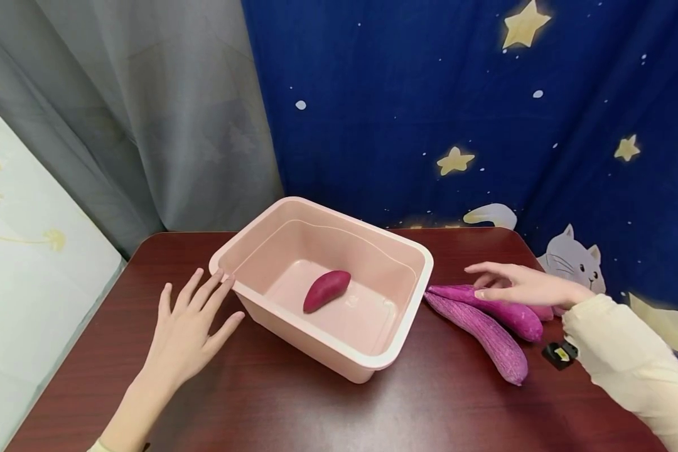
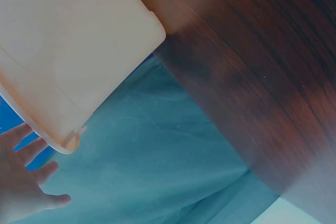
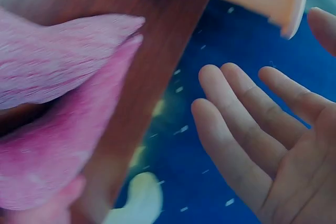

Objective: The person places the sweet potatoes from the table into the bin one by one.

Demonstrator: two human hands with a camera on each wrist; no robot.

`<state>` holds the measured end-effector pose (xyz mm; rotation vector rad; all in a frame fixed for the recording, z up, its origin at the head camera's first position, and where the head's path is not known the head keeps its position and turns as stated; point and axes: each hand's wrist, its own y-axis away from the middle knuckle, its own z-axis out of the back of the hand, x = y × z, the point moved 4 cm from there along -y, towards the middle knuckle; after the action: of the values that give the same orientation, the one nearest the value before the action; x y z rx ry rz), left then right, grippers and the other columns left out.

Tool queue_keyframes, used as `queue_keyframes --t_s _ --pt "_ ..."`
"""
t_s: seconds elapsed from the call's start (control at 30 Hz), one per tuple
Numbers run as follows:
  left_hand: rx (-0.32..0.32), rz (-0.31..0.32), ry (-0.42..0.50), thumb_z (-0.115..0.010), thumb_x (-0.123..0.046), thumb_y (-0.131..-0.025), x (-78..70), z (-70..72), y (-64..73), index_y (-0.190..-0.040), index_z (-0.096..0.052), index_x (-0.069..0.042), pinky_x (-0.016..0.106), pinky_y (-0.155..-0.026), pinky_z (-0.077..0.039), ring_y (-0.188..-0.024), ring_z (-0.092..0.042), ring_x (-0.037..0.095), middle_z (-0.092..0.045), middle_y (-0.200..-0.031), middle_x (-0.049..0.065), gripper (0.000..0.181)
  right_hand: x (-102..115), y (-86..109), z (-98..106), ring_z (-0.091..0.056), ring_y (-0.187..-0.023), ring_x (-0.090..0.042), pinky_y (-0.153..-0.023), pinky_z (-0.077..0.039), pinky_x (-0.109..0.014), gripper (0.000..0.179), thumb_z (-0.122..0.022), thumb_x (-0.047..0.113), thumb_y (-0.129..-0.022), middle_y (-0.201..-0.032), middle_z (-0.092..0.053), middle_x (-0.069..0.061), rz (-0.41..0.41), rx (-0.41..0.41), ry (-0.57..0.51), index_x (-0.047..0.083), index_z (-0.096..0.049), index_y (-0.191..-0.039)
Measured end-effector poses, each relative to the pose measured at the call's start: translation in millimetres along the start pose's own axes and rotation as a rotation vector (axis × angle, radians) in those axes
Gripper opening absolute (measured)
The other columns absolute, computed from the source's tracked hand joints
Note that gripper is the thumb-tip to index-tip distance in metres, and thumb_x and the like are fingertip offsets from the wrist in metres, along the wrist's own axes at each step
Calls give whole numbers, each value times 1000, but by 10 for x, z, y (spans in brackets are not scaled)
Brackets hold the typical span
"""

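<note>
A pale pink plastic basin [image 1: 294,323] stands on the table, and one dark purple sweet potato [image 1: 327,291] lies on its floor. My left hand [image 1: 186,333] is at the basin's left corner with fingers spread, fingertips overlapping the rim; whether they touch it I cannot tell. To the right of the basin lie two long purple vegetables, a rough-skinned one [image 1: 486,336] in front and a smoother, brighter one [image 1: 514,317] behind it. Over these hovers my right hand [image 1: 520,284], its fingers relaxed and holding nothing. A pinkish piece [image 1: 542,312] shows partly behind them.
The dark reddish-brown table [image 1: 248,402] ends at the back against a grey curtain [image 1: 203,125] and a blue star-patterned curtain [image 1: 384,113]. A white flower-patterned surface [image 1: 34,251] borders the left side. A small black device [image 1: 560,355] sits beside the right sleeve.
</note>
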<state>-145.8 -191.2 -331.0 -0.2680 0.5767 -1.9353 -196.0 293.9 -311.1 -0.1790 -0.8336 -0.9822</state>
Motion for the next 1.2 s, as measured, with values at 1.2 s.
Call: queue_keyframes --t_s 1.2 --pt "6 4 3 -54 -44 -82 1 -5 -1 -128 -47 -10 55 -98 -4 -126 -24 29 -42 -131 10 58 -930 60 -409 -46 -104 -38 -69 -48 -49 59 -59 22 -84 -119 -41 -26 -296 29 -280 -6 -32 -128"
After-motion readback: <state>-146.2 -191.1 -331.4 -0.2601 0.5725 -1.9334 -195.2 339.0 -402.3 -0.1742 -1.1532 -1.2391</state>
